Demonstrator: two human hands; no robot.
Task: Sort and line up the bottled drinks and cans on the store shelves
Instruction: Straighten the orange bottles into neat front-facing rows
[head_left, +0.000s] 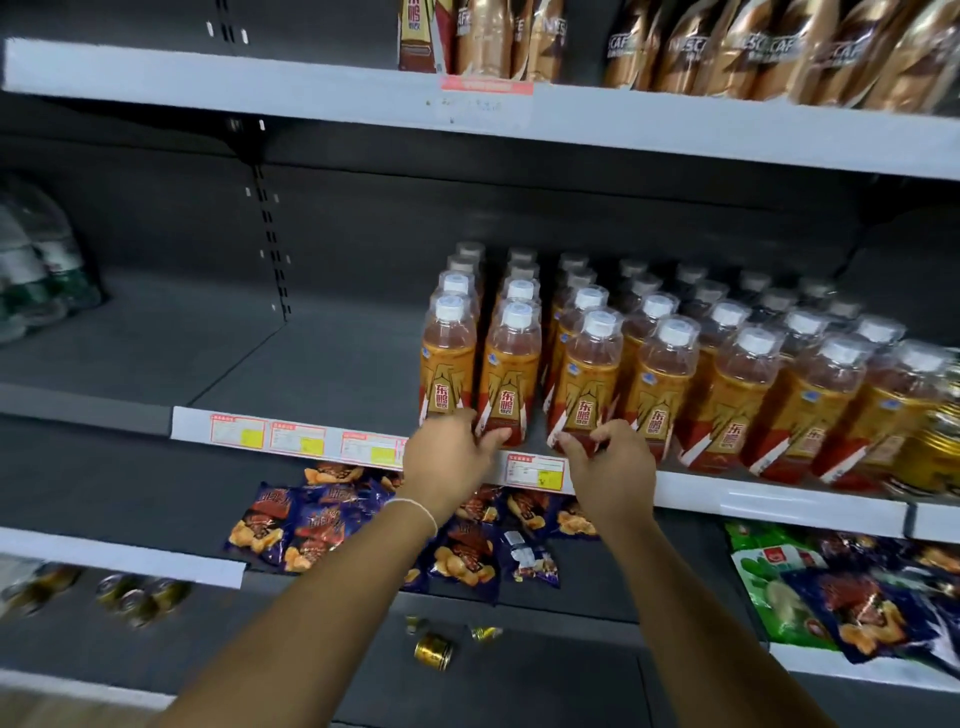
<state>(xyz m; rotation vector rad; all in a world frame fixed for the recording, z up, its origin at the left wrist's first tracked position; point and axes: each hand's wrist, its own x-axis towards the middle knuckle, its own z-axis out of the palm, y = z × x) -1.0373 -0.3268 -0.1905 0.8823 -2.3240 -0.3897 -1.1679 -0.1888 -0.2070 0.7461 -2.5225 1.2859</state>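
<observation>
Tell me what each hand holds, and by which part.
The left hand grips the second front-row bottle, counted from the left, at its base. The right hand grips the third front-row bottle, also at its base.

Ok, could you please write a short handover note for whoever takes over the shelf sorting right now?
Left hand grips the base of the second front bottle; right hand pinches the base of the third front bottle.
Done: energy drink bottles stand in columns on the middle shelf, fronts near the edge.
Left: square up these front bottles, then stand the loose gold cans lying on the lower shelf.
</observation>
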